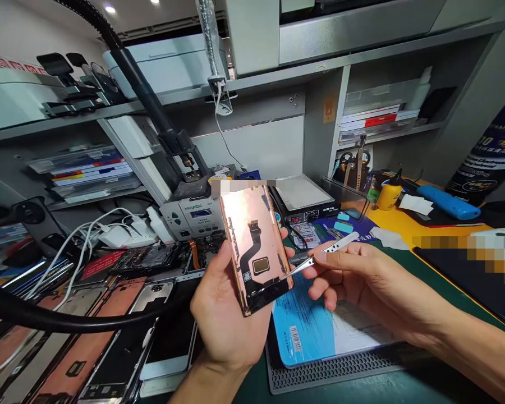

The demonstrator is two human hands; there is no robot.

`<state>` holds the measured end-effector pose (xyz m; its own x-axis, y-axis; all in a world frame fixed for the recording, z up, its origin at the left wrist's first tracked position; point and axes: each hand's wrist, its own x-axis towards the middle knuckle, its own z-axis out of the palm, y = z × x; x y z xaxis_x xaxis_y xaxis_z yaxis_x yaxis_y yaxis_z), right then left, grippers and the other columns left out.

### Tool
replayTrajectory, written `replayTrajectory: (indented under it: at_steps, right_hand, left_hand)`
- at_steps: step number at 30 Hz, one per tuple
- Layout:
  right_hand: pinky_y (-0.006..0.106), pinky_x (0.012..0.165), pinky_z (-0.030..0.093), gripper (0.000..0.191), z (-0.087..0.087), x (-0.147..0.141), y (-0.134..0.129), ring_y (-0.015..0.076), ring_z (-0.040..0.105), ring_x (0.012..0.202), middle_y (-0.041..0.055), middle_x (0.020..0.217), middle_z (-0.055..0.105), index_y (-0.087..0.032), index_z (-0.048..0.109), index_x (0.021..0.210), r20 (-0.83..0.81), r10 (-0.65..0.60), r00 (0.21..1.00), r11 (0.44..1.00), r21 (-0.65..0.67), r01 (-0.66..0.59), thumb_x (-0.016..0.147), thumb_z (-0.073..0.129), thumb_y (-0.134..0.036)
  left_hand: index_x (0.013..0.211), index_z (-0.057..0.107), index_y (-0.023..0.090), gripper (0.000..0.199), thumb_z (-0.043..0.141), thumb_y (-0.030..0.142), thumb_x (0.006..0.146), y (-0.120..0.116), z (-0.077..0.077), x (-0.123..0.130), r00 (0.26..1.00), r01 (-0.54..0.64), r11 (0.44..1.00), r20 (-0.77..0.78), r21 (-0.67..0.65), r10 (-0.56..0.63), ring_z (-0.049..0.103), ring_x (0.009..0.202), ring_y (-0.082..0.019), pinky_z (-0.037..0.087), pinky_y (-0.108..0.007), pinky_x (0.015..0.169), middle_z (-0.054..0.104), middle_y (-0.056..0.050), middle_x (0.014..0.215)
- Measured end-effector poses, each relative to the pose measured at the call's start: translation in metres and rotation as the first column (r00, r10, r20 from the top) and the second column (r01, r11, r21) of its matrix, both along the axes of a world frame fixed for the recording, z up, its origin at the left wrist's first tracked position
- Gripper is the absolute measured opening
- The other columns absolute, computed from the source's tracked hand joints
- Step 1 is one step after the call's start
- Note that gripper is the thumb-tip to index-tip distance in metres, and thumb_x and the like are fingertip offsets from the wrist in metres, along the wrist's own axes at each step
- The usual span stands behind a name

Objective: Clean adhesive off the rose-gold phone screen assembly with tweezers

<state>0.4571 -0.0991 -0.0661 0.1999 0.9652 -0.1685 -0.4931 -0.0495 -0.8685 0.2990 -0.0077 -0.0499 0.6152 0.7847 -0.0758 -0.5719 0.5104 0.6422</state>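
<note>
A copper-backed phone screen (239, 224) is held up in my left hand (231, 331), its thumb on the left edge and fingertips at the right edge. On its back are a black flex cable (252, 244) and a small gold-framed rectangle. My right hand (345, 275) pinches metal tweezers (332, 246) between thumb and fingers. The tweezer tips are at the screen's lower right corner, by the black strip; whether they grip anything there is too small to tell. Below both hands lies a blue and white package (303, 331) on a grey honeycomb mat (332, 370).
Several phone screens and frames (105, 336) lie in a row on the left. Behind stand a digital station (193, 216) and a flat heating plate (305, 193). A black cable (88, 324) crosses the left side. A yellow bottle (390, 193) and dark spray can (488, 151) stand right.
</note>
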Motion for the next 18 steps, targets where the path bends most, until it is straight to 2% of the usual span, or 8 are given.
replayTrajectory:
  at_steps: [5,9,18]
  right_hand:
    - [0.021,0.06,0.061,0.018,-0.0016,0.0004,0.0017,0.0163,0.07,0.066,0.0154,0.085,0.073,-0.005,0.075,0.087,-0.039,-0.001,0.999,0.999,-0.046,-0.001,0.089,0.077,-0.023]
    - [0.023,0.06,0.063,0.013,-0.002,0.0,0.0031,0.0188,0.073,0.071,0.0171,0.093,0.074,-0.006,0.075,0.091,-0.079,-0.022,0.997,0.998,-0.066,0.017,0.086,0.078,-0.018]
    - [0.021,0.06,0.064,0.013,-0.0021,-0.0024,0.0052,0.0182,0.074,0.069,0.0175,0.094,0.075,-0.004,0.077,0.091,-0.09,-0.041,0.995,0.996,-0.082,0.034,0.087,0.076,-0.016]
  left_hand:
    - [0.125,0.069,0.015,0.05,0.05,0.047,0.093,0.0025,-0.0007,0.0008,1.0,-0.016,1.0,-0.007,0.01,0.016,0.071,0.088,-0.032,0.056,-0.041,0.069,0.074,-0.021,0.114]
    - [0.13,0.066,0.014,0.051,0.05,0.046,0.093,0.0041,-0.0002,0.0015,1.0,-0.024,1.0,-0.015,-0.011,0.024,0.072,0.087,-0.031,0.057,-0.042,0.071,0.074,-0.021,0.114]
    - [0.132,0.064,0.015,0.052,0.05,0.046,0.092,0.0075,-0.0009,0.0029,1.0,-0.024,0.999,-0.014,-0.03,0.023,0.073,0.087,-0.032,0.058,-0.044,0.073,0.075,-0.02,0.112]
